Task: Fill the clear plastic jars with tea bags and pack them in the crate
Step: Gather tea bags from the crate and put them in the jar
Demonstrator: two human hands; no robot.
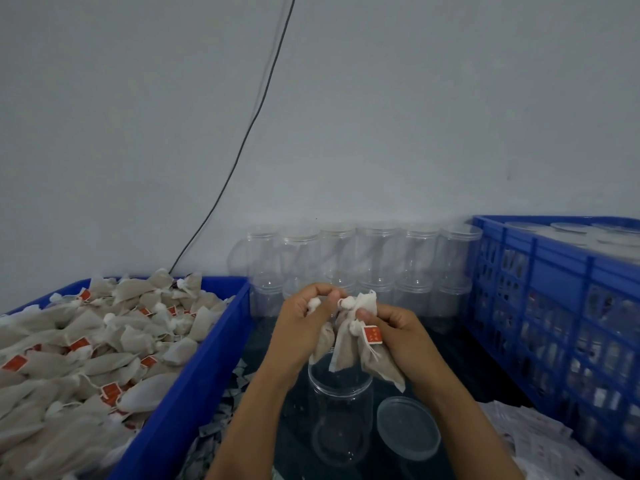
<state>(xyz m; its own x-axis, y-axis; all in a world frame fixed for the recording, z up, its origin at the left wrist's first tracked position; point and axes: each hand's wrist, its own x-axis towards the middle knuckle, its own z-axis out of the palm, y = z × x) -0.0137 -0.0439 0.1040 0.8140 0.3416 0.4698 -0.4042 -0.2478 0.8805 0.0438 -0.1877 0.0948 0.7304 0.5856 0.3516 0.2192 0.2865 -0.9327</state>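
We hold a small bunch of tea bags (349,341) over the open mouth of a clear jar (341,410) that stands upright on the dark bench (460,368) in front of us. Our left hand (304,323) has its fingers curled round the knotted tops of the bags on its side, and our right hand (394,332) pinches the others between thumb and fingers, so both hands are clamped on the bunch. The bags hang down with their lower ends just above the jar's rim, and a red tag (373,333) dangles against the right hand. The jar's lid (408,427) lies flat on the bench just beside the jar, to its right. To our left a blue bin (194,375) is heaped with more loose tea bags (86,341). To our right stands the blue crate (554,289), with lidded jars (571,230) visible inside it. Empty jars (363,258) are stacked in two rows against the wall (381,116) behind, and a black cable (242,140) runs down the wall.
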